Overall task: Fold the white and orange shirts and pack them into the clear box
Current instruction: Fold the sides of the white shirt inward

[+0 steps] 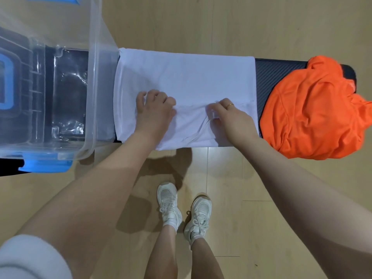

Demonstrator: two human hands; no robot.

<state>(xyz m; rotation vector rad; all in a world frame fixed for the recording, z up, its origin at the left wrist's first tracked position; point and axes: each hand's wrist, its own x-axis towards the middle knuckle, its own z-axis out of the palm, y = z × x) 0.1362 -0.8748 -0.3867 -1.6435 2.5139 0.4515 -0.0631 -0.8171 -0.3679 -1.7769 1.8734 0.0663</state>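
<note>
The white shirt point(193, 77) lies spread flat across the middle of a narrow dark bench point(279, 67). My left hand point(155, 111) grips a fold of its near part with curled fingers. My right hand point(229, 115), a ring on one finger, pinches the cloth a short way to the right. Between the two hands the fabric is bunched into creases. The orange shirt point(314, 113) sits crumpled in a heap on the right end of the bench. The clear box point(94, 81) with blue latches stands open on the left end, touching the white shirt's left edge.
The bench stands on a pale wooden floor point(201, 23). My legs and white sneakers point(169, 204) are just in front of the bench. The box's lid point(12, 83) with a blue handle shows at the far left.
</note>
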